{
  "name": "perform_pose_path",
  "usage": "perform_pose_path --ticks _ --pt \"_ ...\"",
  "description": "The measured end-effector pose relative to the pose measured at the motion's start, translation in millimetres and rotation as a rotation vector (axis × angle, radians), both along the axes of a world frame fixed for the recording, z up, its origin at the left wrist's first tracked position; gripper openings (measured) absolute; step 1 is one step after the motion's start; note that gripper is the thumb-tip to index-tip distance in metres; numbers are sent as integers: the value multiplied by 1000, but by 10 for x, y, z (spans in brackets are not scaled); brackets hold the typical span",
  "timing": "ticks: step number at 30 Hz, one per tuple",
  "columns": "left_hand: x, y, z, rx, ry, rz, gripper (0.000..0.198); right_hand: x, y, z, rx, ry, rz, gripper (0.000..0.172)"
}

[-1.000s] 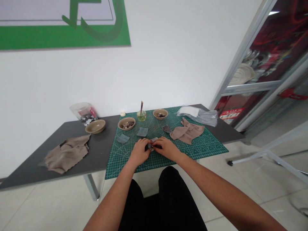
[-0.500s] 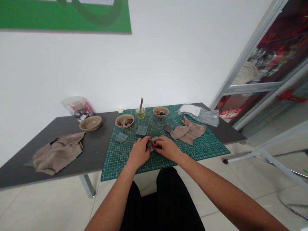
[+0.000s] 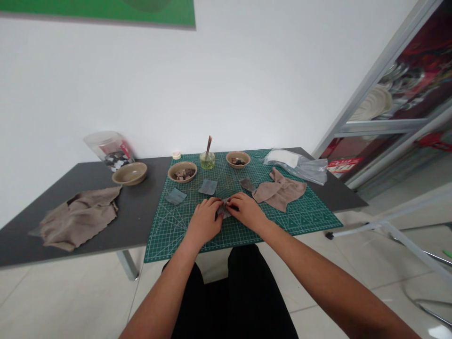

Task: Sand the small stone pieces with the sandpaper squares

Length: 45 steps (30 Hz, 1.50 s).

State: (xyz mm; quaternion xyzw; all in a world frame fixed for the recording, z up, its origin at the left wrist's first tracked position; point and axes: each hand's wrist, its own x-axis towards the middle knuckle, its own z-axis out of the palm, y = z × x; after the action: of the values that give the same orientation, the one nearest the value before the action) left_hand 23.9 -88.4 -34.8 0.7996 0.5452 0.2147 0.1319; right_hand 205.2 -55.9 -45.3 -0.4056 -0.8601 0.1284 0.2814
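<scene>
Over the front middle of the green cutting mat [image 3: 169, 245], my left hand [image 3: 205, 219] and my right hand [image 3: 246, 210] meet with bent fingers. Both are closed on a small grey sheet [image 3: 225, 211] that looks like sandpaper. Whatever may lie inside or under it is hidden by my fingertips. Beyond my hands lie two blue-grey squares of sandpaper [image 3: 208, 186] and a darker grey piece [image 3: 246, 184]. A bowl of brown stones [image 3: 182, 172] stands behind on the left, and a bowl with a few dark stones [image 3: 238, 159] on the right.
A glass jar [image 3: 207, 161] with a brush stands at the back, near a roll of tape [image 3: 176, 154]. Right are a brown cloth [image 3: 282, 188] and a plastic bag [image 3: 300, 165]. Left are another cloth [image 3: 81, 216], a bowl [image 3: 130, 174] and a clear tub [image 3: 110, 150].
The view has tilted slightly downward. My fingers have shifted a little on the grey sheet, which now looks flatter between them. The other things stay in place.
</scene>
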Motion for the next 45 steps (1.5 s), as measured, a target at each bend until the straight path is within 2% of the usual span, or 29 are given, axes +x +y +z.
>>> perform_pose_path --ticks 4,9,14,18,23,28,32,37,41,45 --pt "13 -12 28 -12 33 16 33 -3 -7 -27 8 15 45 4" --pt "-1 -9 23 2 34 3 35 -15 -73 -27 44 2 -37 5" --pt "-16 -4 11 1 9 -6 34 -70 -41 -22 32 -25 64 5" --pt "-23 6 4 0 -8 -12 36 -49 -25 -3 23 -30 -30 7" --pt "-28 23 -17 2 -39 -28 43 -55 -33 21 10 -72 81 5" --pt "-37 28 -40 7 -97 -18 52 -49 -18 15 16 -65 -60 8" --pt "-41 31 -46 -3 -122 -14 53 -56 -42 10 24 -87 37 8" --pt "-52 44 -46 1 -150 -14 47 -73 -16 13 26 -82 -89 6" --pt "-69 66 -52 1 -143 -36 35 -63 -32 28 46 -96 10 2" --pt "-77 88 -57 16 -112 -74 27 -66 -32 52 42 -58 54 8"
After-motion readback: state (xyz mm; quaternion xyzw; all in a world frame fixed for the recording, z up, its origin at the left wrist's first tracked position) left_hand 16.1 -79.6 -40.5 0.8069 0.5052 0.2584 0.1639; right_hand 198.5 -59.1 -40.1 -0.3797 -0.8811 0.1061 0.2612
